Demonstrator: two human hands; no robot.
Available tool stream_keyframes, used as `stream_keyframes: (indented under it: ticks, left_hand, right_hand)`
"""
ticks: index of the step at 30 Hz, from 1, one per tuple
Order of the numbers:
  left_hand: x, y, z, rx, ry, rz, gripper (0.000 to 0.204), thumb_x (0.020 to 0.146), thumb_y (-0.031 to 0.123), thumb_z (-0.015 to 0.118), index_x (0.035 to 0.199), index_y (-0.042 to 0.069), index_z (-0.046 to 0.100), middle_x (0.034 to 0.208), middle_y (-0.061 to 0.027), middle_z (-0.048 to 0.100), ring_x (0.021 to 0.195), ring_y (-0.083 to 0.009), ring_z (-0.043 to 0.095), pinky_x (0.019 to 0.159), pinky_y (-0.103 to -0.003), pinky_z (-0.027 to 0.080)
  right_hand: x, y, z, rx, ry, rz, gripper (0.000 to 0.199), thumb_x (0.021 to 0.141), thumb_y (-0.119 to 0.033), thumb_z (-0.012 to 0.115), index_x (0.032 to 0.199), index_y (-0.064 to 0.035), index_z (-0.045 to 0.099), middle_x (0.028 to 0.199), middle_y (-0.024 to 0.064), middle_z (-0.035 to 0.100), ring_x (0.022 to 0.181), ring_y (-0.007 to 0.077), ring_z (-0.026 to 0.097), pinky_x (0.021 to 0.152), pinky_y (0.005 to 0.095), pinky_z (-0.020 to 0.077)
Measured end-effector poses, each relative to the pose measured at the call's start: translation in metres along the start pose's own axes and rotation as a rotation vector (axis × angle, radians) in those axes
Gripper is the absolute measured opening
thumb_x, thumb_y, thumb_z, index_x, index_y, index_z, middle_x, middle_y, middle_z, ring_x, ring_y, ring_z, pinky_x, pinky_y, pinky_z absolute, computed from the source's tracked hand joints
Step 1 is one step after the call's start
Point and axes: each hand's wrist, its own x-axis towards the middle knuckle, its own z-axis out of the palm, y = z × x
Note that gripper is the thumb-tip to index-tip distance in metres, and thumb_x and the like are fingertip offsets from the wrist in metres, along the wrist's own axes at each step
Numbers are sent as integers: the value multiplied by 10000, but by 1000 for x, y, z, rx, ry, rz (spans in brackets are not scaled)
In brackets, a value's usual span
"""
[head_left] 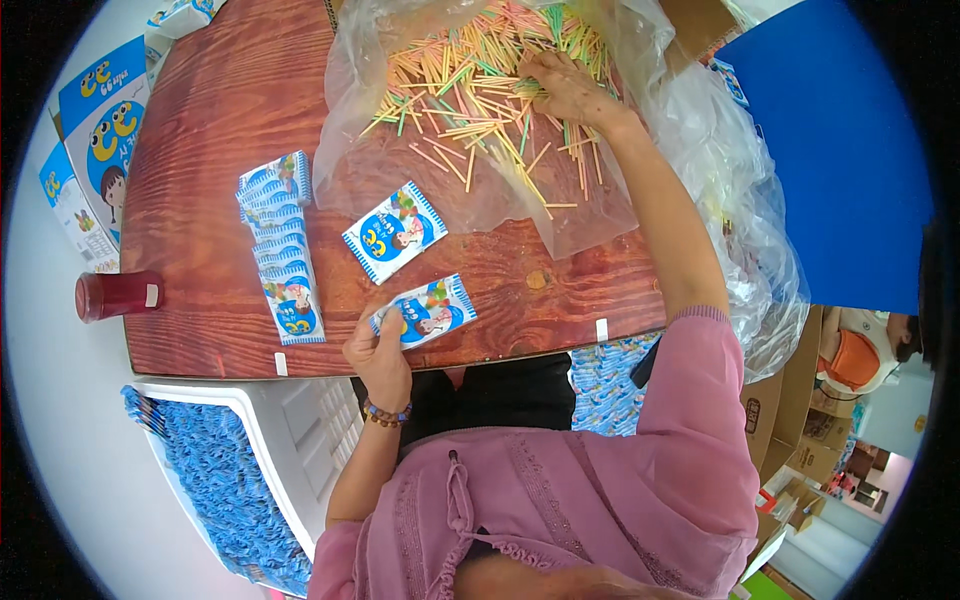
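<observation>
My left hand (384,360), a beaded bracelet on its wrist, pinches the left end of a blue-and-white packet (436,312) over the table's near edge. Farther off, my right hand (572,92) reaches into a heap of thin coloured sticks (470,60), yellow, pink and green; its fingers are bent and drawn together on some of them, and the tips are partly hidden. The heap lies on a clear plastic sheet (350,150). Just beyond the held packet, a second packet (396,232) lies flat. To the left, several similar packets (283,255) overlap in a row.
The wooden table (200,200) has a red-lidded jar (120,296) at its left edge. Below it stands a white crate (270,430) full of blue packets. Printed boxes (105,140) are at far left. Crumpled clear plastic (735,200) and a blue panel (830,150) border the right.
</observation>
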Motion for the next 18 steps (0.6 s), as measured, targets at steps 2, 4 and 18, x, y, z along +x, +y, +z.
stream_keyframes:
  ticks: [2,4,18]
  left_hand:
    - [0,3,2,14,-1,-5,83,901,29,582,879,-15,649,814,1,640,690,-29,535,620,-200,432]
    - [0,2,2,21,-7,3,89,900,33,582,877,-23,648,788,18,620,675,-18,505,596,-192,404]
    - [1,3,2,44,-30,-3,109,884,21,596,924,-70,640,844,1,618,749,-30,528,649,-182,432]
  right_hand:
    - [3,0,0,-24,-24,1,534,741,-150,615,1259,-82,503,1283,155,446,1234,320,386,1032,430,329]
    - [3,3,6,-83,8,-9,491,778,-157,596,1251,-70,500,1231,150,476,1196,318,419,996,431,348]
    - [10,15,23,6,170,102,219,883,-92,475,1088,-31,525,1000,162,605,1025,319,558,874,399,437]
